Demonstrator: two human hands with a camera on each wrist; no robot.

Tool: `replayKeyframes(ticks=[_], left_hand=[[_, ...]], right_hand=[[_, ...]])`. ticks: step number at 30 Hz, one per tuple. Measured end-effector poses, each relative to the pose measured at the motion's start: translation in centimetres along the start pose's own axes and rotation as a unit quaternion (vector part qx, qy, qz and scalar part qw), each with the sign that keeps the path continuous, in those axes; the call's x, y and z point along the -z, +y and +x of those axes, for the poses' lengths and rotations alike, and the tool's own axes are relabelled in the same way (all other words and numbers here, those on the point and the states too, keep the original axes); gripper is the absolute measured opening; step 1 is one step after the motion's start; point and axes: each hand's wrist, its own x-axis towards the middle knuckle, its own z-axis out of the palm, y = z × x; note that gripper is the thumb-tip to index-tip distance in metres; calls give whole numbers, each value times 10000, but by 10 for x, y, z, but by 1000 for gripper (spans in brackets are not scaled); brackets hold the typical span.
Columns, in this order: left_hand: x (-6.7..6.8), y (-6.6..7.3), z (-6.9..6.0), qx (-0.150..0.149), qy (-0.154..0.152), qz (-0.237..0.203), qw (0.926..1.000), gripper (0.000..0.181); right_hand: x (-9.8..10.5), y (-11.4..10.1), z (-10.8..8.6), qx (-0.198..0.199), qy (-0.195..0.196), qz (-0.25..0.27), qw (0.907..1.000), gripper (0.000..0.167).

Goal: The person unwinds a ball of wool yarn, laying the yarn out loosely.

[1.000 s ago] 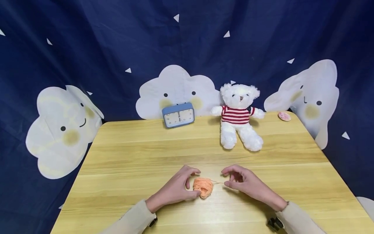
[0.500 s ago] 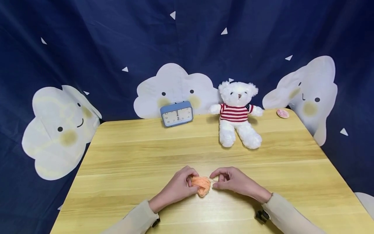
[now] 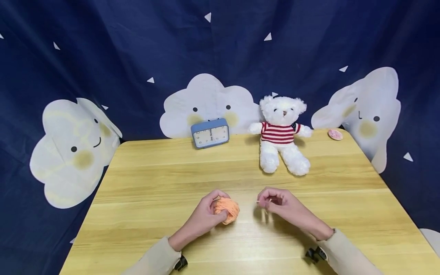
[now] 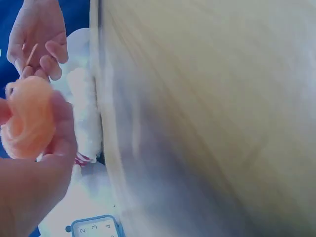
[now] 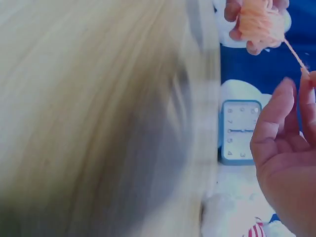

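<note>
A small bundle of orange yarn (image 3: pixel 231 208) is held in my left hand (image 3: pixel 203 217), thumb on the near side and fingers curled round the far side. It looks raised a little off the table, with a shadow beneath. To its right, my right hand (image 3: pixel 292 210) pinches a thin yarn strand (image 5: pixel 296 53) between thumb and fingertip. The right wrist view shows that strand running from the bundle to the pinch. In the left wrist view the yarn bundle (image 4: pixel 32 118) partly covers the right hand's fingertips.
On the wooden table (image 3: pixel 165 172), a blue clock (image 3: pixel 210 133) stands at the back. A white teddy bear (image 3: pixel 279 133) in a striped shirt sits right of it. A pink round item (image 3: pixel 335 134) lies near the back right corner. A dark blue curtain (image 3: pixel 137 46) hangs behind.
My hands first came closer together, then drew apart. My left hand closed round the yarn bundle and carried it slightly left and up. My right hand moved back right, pinching the strand.
</note>
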Motion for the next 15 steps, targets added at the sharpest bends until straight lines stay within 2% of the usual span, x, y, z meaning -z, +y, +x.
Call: replayKeyframes(ticks=[2,6,15], left_hand=[[0,1,0,-136,64,-189,9997,36],[0,2,-2,-412,385,-151,9983,41],[7,2,-6,-925,764,-324,9922,65]], right_hand=[[2,-2,-2,99,-14,209,9997,14],[6,-4,-6,285,19,448,9986,9],[19,-5,-19,171,697,10,9974,12]])
